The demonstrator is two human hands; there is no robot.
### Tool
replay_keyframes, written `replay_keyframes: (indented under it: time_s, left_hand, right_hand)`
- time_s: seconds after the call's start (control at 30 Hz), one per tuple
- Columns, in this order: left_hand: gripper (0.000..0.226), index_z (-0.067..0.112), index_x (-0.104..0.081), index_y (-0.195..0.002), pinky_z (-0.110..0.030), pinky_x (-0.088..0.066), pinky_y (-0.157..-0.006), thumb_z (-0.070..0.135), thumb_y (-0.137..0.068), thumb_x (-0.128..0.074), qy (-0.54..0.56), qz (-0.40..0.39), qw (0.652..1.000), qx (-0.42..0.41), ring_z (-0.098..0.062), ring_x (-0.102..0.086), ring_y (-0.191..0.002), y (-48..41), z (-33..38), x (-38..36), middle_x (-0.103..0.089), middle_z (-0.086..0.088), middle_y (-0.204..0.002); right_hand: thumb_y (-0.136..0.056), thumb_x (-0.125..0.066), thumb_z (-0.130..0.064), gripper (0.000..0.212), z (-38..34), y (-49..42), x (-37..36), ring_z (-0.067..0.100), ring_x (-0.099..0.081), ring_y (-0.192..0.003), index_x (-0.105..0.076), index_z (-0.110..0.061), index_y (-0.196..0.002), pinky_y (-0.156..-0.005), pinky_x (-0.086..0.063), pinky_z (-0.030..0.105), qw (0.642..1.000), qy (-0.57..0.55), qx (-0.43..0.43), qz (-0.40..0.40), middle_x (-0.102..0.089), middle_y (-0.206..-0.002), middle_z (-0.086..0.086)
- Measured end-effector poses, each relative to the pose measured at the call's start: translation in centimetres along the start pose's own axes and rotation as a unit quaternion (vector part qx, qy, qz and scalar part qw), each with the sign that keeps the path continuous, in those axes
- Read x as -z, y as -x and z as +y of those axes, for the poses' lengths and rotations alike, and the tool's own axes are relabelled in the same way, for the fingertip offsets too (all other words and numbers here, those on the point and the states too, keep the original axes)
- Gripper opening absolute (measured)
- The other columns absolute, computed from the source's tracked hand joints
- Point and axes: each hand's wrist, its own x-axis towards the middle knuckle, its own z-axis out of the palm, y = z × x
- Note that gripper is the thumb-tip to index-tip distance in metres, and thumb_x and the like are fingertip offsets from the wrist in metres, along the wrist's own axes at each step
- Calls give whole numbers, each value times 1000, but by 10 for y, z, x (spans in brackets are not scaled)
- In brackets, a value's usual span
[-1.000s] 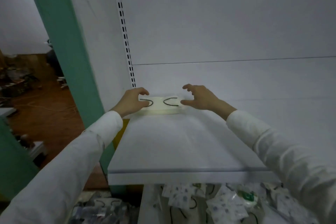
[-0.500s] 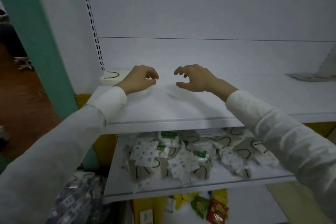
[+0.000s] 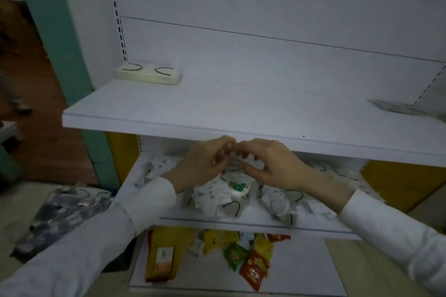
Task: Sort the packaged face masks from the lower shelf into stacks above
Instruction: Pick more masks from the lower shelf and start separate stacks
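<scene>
Hovering left hand, right hand over masks (fingers curled)

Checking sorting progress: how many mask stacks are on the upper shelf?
2. A white stack of packaged masks with black ear loops sits back left on the white upper shelf; a patterned pile lies at its far right. More may lie beyond the frame.

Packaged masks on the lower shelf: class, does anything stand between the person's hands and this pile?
Nothing visible does. The left hand and right hand hang directly over the packaged masks on the lower shelf. The upper shelf's front edge juts out just above them, so a lifted pack likely comes out round it.
</scene>
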Motion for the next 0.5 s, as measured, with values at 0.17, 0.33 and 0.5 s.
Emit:
replay_keyframes:
  time_s: [0.17, 0.33, 0.5]
  left_hand:
    - [25, 17, -60, -111, -22, -51, -69, 10, -87, -61, 20, -51, 976, 211, -12, -59, -78, 72, -63, -29, -66, -4, -93]
    - [23, 20, -54, -99, -17, -47, -68, 1, -87, -58, 22, -52, 929, 367, -19, -61, -83, 145, -122, -55, -60, -2, -87]
    - [24, 21, -54, -96, -26, -51, -68, 1, -85, -59, 5, -94, 901, 423, -17, -60, -73, 193, -179, -84, -59, 4, -80]
  right_hand:
    - [-91, -50, -31, 29, 11, 31, -62, 15, -64, -79, -65, -19, -113, -62, -52, 27, 996, -32, -15, -83, -68, -95, -1]
    - [-91, -52, -18, 28, 53, 50, -160, 20, -64, -96, -66, -16, -115, -75, -50, 29, 952, -62, -175, -243, -68, -109, 2]
    - [-94, -48, -13, 27, 96, 42, -251, 29, -63, -98, -68, -5, -110, -79, -50, 33, 893, -68, -368, -249, -69, -108, 12]
